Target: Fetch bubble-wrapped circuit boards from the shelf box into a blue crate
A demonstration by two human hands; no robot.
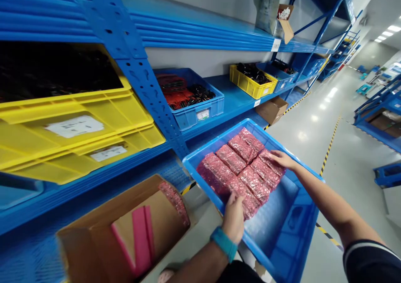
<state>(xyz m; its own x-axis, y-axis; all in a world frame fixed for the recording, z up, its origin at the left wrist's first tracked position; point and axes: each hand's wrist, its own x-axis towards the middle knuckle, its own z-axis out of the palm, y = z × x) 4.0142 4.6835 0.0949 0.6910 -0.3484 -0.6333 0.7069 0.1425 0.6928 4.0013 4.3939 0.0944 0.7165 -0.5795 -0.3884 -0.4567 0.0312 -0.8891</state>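
Several pink bubble-wrapped packages (231,158) lie in two rows inside a blue plastic tray (293,243). My left hand (234,218), with a teal band at the wrist, has its fingers curled on the near end package (246,199) of the right-hand row. At that row's far end, my right hand (282,159) grips the last package (271,162), fingers over its top and outer side. The row sits between my two hands. What the packages contain cannot be made out through the wrap.
Left of the tray, an open cardboard box (94,249) holds cardboard, pink strips and a pink bubble-wrapped piece (175,201). Blue shelving (125,61) carries yellow crates (72,136), a blue bin (197,113) and a yellow bin (253,84). An aisle (313,128) with striped floor tape runs along the right.
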